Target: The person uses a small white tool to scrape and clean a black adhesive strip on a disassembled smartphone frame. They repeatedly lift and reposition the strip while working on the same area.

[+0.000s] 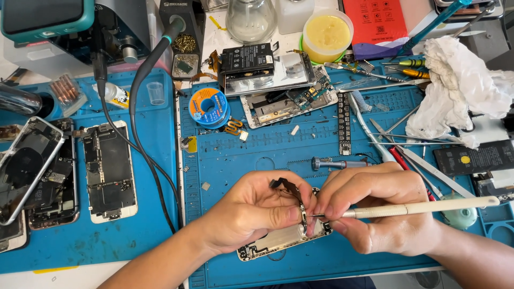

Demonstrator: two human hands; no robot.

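- Left hand (251, 211) pinches a black flex cable (286, 186) over the opened phone (278, 239), low centre on the blue mat (257, 155).
- Right hand (380, 208) grips a white tool (423, 207), tip at the phone.

Opened phone (278, 241) on the mat (241, 155), solder spool (209, 106) behind, cloth (460, 85) far right.

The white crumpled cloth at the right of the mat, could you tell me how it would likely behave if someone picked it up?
The white crumpled cloth looks soft and deeply creased, so it would probably go floppy and sag. It seems light for its bulk. It lies against thin metal tools, so lifting it might drag or nudge one.
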